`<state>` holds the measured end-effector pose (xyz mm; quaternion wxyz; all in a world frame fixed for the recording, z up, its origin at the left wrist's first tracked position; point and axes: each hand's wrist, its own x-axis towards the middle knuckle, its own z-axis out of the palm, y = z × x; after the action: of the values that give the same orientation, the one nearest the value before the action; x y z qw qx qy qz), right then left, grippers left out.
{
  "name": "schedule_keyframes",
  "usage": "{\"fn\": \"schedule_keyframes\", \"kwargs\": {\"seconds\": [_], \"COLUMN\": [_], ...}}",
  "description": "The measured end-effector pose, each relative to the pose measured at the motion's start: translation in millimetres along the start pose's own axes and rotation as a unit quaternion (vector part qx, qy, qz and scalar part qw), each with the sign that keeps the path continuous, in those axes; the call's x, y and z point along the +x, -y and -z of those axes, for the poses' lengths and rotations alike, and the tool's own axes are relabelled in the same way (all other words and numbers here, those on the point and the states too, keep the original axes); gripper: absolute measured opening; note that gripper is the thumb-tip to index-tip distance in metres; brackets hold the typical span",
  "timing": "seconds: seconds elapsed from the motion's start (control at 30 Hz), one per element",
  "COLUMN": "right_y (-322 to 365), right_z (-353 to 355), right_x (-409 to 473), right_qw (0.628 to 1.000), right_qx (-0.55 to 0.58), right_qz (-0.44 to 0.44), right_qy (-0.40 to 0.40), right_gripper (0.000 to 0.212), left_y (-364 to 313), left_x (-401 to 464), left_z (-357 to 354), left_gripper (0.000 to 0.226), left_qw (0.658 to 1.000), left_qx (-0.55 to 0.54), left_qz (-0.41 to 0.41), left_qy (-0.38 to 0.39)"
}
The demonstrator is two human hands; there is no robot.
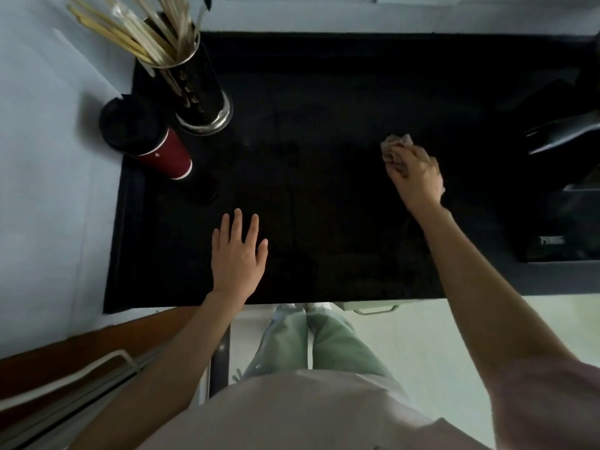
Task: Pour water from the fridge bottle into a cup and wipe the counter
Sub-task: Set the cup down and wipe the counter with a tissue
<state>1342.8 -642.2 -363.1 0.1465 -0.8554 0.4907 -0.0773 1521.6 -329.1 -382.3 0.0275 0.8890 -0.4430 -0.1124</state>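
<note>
The surface (324,206) is a flat, glossy black slab with a raised lip along its left and far edges, set into a corner of pale walls. Its sheen is dull and shows faint smears near the middle.

The right hand (414,175) is closed around a crumpled cloth (394,147), a soft, wrinkled wad of pale brownish fabric that bulges out past the knuckles and is pressed down on the surface toward its right side. The left hand (237,254) lies flat, palm down, fingers straight and slightly spread, holding nothing, resting on the surface near its front edge.

At the back left stands a cup (152,141): a tall, tapered paper cup with a dark red body, a thin white band at the base and a black plastic lid on top, so its contents cannot be seen. Just beside it, closer to the corner, is a utensil holder (198,89), a shiny metal cylinder with rows of small perforations and a flared ring foot. It holds a loose bundle of chopsticks (130,30), long, thin, pale wooden sticks fanning outward above the rim.

At the right edge of the surface sit dark, angular objects with a glossy finish, too dim to tell apart.
</note>
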Motion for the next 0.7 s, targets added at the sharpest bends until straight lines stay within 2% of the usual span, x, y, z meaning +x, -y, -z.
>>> {"fn": "schedule_keyframes", "kwargs": {"seconds": [0.1, 0.2, 0.3, 0.37, 0.5, 0.7], "right_y": [36.5, 62.2, 61.6, 45.1, -16.9, -70.8], "right_z": [-12.5, -26.6, -33.9, -32.3, -12.8, 26.9], "right_x": [0.2, -47.8, -116.6, -156.4, -174.3, -91.2], "right_qw": [0.999, 0.992, 0.979, 0.976, 0.987, 0.999], "right_qx": [-0.019, 0.002, 0.053, 0.052, 0.018, 0.003], "right_qz": [0.029, 0.125, 0.198, 0.211, 0.157, -0.024], "right_qy": [0.028, 0.019, -0.011, -0.006, -0.03, -0.043], "right_gripper": [0.042, 0.044, 0.043, 0.042, 0.036, 0.039], "left_y": [1.9, 2.9, 2.9, 2.4, -1.0, -40.1], "left_x": [0.2, -0.4, 0.0, -0.7, -1.4, 5.0], "left_z": [-1.2, -1.9, -2.6, -2.7, -0.3, 6.6], "left_gripper": [0.055, 0.054, 0.053, 0.053, 0.054, 0.051], "left_qw": [1.0, 1.0, 1.0, 1.0, 1.0, 0.998], "left_qx": [-0.002, -0.007, -0.007, -0.009, -0.012, 0.0], "left_qz": [-0.002, -0.007, -0.007, -0.009, -0.008, -0.048], "left_qy": [0.001, -0.007, -0.009, -0.01, -0.011, -0.034]}}
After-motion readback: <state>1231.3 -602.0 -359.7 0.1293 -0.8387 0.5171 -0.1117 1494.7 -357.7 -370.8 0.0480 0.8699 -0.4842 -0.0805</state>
